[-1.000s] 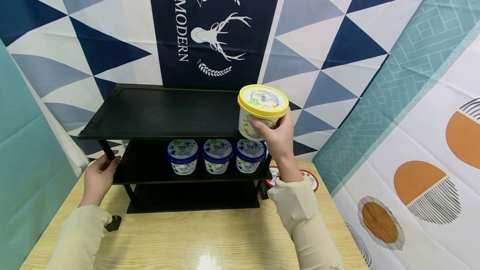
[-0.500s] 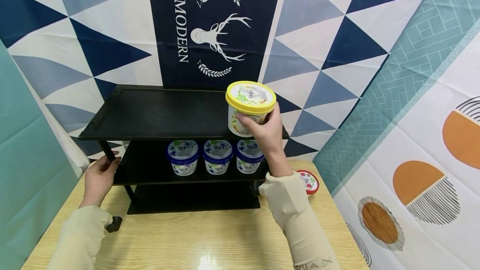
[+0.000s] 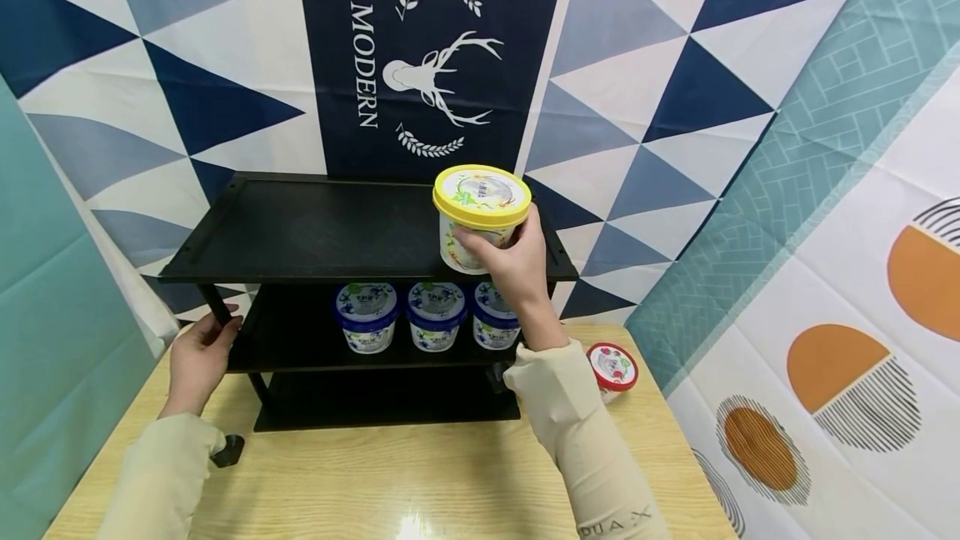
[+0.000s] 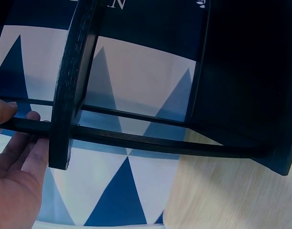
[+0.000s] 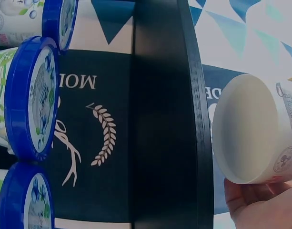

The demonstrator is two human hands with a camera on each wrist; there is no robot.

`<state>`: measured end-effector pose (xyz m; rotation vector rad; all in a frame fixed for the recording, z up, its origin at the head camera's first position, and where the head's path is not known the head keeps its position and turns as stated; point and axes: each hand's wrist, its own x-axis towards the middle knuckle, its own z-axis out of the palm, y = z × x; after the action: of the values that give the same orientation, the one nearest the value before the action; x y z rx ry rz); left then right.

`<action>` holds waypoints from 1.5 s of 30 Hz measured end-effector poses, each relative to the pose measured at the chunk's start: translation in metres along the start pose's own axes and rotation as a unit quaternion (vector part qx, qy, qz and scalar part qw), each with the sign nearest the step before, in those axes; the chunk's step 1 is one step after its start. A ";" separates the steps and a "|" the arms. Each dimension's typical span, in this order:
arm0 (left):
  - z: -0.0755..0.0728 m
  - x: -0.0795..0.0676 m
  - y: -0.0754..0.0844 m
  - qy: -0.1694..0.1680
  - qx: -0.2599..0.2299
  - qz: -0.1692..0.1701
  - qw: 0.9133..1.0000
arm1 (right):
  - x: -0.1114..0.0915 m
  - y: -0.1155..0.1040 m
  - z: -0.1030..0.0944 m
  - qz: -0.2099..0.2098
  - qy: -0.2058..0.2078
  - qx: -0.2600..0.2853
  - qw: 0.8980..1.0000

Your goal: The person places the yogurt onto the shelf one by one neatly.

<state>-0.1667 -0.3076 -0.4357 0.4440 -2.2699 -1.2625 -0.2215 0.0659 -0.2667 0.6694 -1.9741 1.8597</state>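
My right hand (image 3: 517,261) grips a white tub with a yellow lid (image 3: 482,198), thumb on its near side, fingers round the far side. The tub is upright and overlaps the front right part of the top shelf (image 3: 322,227) of a black rack. In the right wrist view its pale underside (image 5: 246,129) shows above the shelf edge. My left hand (image 3: 197,358) holds the rack's front left post (image 3: 213,303); the left wrist view shows thumb and fingers (image 4: 34,157) about that post. Three blue-lidded tubs (image 3: 437,315) stand in a row on the middle shelf.
A red-lidded tub (image 3: 612,367) stands on the wooden table (image 3: 360,482), right of the rack. The rack's bottom shelf (image 3: 390,398) is low over the table. A small black object (image 3: 227,450) shows by the left sleeve. Patterned cloth walls (image 3: 600,90) close in behind and at both sides.
My right hand has carried the yellow-lidded tub leftward, from the top shelf's right end to farther in over it. The red-lidded tub shows more fully now. The left hand has stayed on the post.
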 end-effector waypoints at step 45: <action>0.002 0.000 0.000 0.005 -0.003 -0.006 1.000 | 0.015 0.007 0.039 0.046 -0.029 -0.039 0.998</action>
<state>-0.1679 -0.3067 -0.4363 0.4619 -2.2572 -1.2709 -0.2348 0.0263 -0.2672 0.6270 -2.1362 1.8221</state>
